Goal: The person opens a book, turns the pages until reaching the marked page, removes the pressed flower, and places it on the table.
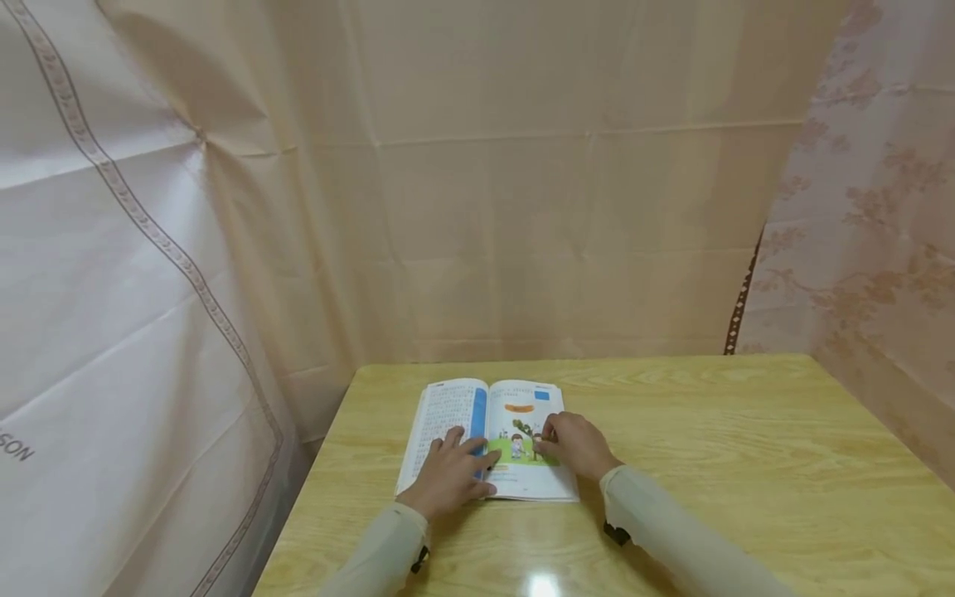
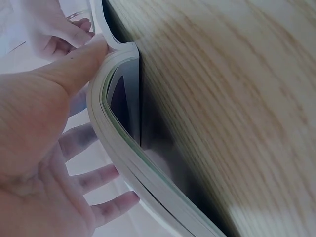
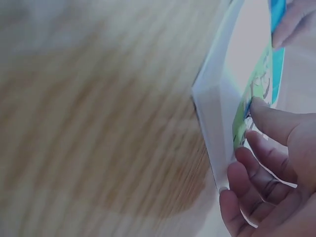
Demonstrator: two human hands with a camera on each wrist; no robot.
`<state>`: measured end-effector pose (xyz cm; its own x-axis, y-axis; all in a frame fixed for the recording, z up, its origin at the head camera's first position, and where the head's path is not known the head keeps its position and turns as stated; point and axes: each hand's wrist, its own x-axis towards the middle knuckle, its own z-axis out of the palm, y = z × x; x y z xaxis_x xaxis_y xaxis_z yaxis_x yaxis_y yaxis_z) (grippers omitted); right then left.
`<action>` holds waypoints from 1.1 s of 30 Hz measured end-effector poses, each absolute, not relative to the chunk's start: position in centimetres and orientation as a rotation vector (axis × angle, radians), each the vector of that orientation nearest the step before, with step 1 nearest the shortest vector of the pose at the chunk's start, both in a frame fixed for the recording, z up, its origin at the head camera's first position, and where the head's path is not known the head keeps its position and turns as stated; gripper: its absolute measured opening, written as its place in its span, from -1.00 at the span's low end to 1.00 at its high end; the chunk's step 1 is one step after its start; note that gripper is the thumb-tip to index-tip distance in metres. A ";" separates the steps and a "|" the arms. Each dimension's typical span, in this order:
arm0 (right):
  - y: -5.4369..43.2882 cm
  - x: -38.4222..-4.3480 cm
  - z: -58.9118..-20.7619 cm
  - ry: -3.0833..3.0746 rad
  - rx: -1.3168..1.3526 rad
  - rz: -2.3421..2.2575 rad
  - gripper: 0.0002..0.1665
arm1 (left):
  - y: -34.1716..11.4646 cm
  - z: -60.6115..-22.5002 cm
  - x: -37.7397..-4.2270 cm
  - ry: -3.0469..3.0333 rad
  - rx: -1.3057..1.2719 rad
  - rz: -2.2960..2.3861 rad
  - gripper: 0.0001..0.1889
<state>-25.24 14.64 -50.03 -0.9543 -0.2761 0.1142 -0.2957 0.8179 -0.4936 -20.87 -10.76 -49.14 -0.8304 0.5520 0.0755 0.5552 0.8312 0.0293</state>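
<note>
An open book [image 1: 525, 481] lies on the table, with text on its left page and a coloured picture of children by a tree on its right page. My left hand [image 1: 450, 477] presses near the spine, its fingers spread over both pages; in the left wrist view the thumb lies at the spine's lower end. My right hand [image 1: 578, 446] is at the right page. Seen from the right wrist, its thumb [image 3: 269, 118] rests on the picture while the curled fingers [image 3: 239, 180] hold along the book's outer edge. Beneath the spine, the cover arches off the table.
The wood-grain table [image 1: 746, 464] extends widely to the right of the book. Beige cloth [image 1: 552, 207] hangs behind its back edge, and a pale curtain [image 1: 134, 332] with a patterned stripe hangs on the left. Flowered cloth [image 1: 880, 207] hangs at the right.
</note>
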 end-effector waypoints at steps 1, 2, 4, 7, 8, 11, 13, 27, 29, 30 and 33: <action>14.6 -25.4 -50.1 -2.972 0.455 0.838 -0.78 | -10.8 -49.2 -20.9 -2.946 -0.892 -0.080 -0.40; 14.7 -25.6 -50.2 -2.982 0.445 0.862 -0.78 | -10.8 -49.2 -20.9 -2.948 -0.889 -0.095 -0.39; 14.7 -25.8 -50.4 -3.000 0.432 0.913 -0.79 | -10.8 -49.3 -20.9 -2.966 -0.864 -0.125 -0.37; 14.8 -26.1 -50.3 -3.023 0.428 0.982 -0.78 | -10.9 -49.3 -20.9 -2.988 -0.831 -0.173 -0.34; 14.8 -26.1 -50.3 -3.030 0.431 0.996 -0.77 | -10.9 -49.3 -21.0 -2.993 -0.824 -0.180 -0.33; 14.9 -26.2 -50.1 -3.053 0.438 1.023 -0.76 | -11.1 -49.1 -21.2 -2.998 -0.835 -0.149 -0.31; 14.8 -26.3 -50.1 -3.063 0.437 1.039 -0.75 | -11.3 -48.6 -21.3 -3.004 -0.849 -0.121 -0.30; 14.8 -26.3 -50.3 -3.070 0.457 1.035 -0.79 | -11.7 -47.5 -22.0 -3.097 -0.881 -0.131 -0.24; 14.9 -26.2 -50.3 -3.048 0.471 1.029 -0.80 | -11.5 -47.4 -22.0 -3.097 -0.889 -0.116 -0.25; 15.0 -26.2 -50.3 -3.039 0.476 1.024 -0.81 | -11.4 -47.3 -22.1 -3.099 -0.890 -0.106 -0.26; 15.2 -26.0 -50.3 -3.017 0.478 1.012 -0.84 | -11.2 -47.1 -22.0 -3.105 -0.886 -0.067 -0.26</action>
